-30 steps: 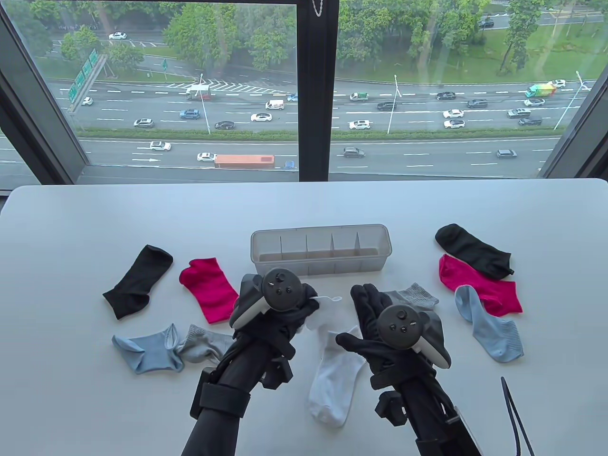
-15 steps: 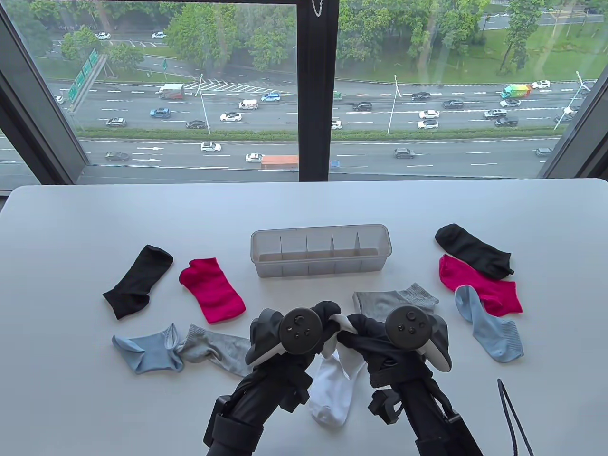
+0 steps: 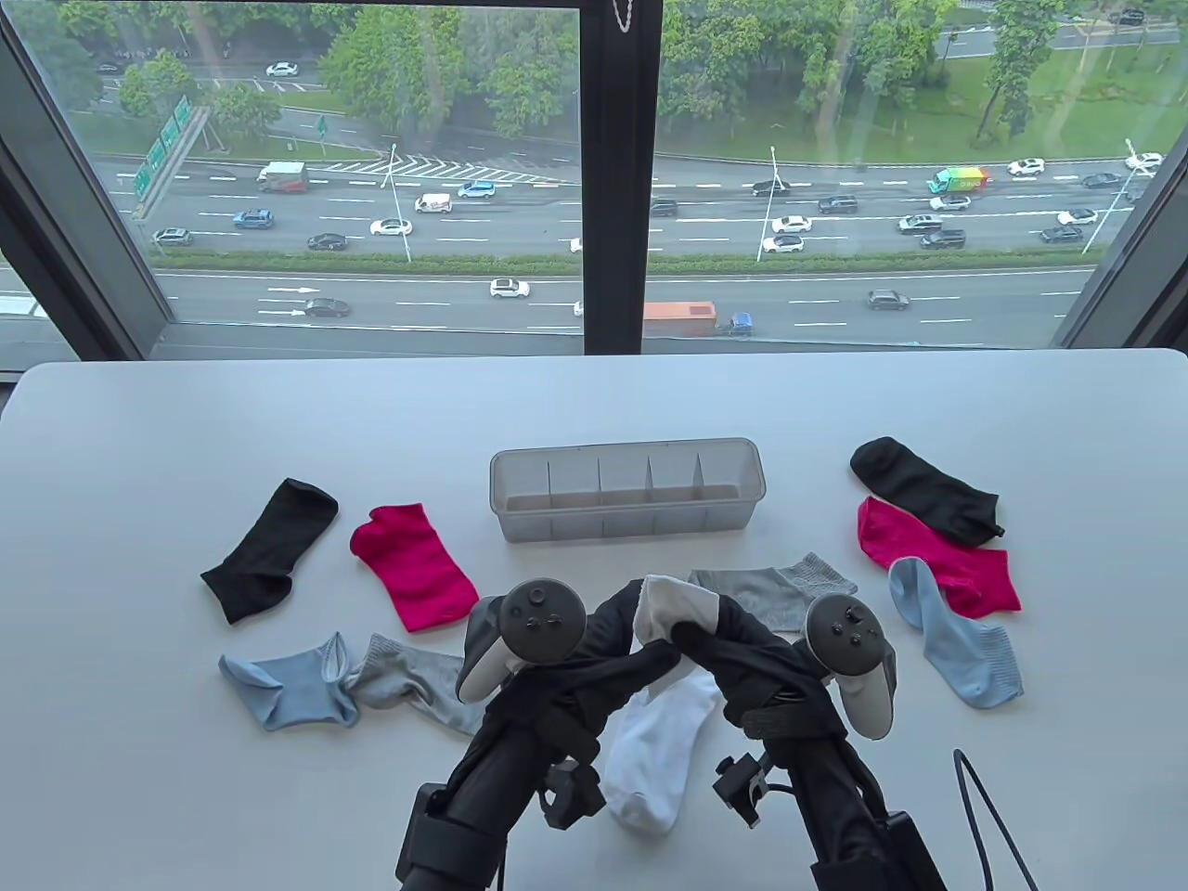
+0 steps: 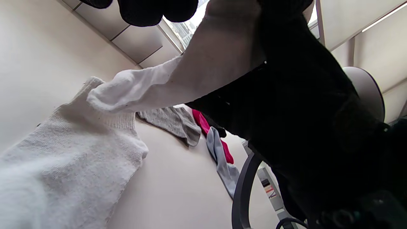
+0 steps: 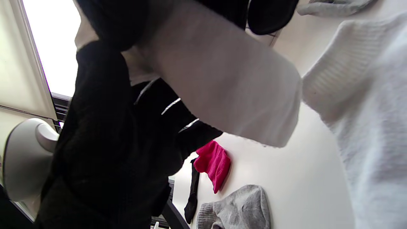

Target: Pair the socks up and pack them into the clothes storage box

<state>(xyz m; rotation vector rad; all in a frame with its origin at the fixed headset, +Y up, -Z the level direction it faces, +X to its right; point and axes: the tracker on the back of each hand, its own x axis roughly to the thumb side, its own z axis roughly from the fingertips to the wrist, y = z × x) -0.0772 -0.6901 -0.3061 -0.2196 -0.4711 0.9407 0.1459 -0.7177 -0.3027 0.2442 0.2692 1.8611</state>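
While one white sock (image 3: 650, 742) lies flat on the tabletop (image 3: 594, 399) near the front edge, a second white sock (image 3: 670, 605) is held raised above it between both hands. The left hand (image 3: 608, 654) is curled round the lifted sock from the left, and the right hand (image 3: 733, 650) grips it from the right, fingers wrapped over the fabric; in the left wrist view the sock's free end (image 4: 133, 89) is seen hanging down to touch the cuff of the lying sock (image 4: 79, 159). The clear storage box (image 3: 627, 490), divided into compartments, stands behind the hands at mid-table and holds no socks. To its left a black sock (image 3: 267, 550) and a pink sock (image 3: 415, 567) lie apart, with a light blue sock (image 3: 288, 682) and a grey sock (image 3: 413, 682) touching nearer the front. A second grey sock (image 3: 770, 589) lies just behind the right hand. At the right, a black sock (image 3: 923, 487), a pink sock (image 3: 937, 557) and a light blue sock (image 3: 961, 645) are overlapped in a row.
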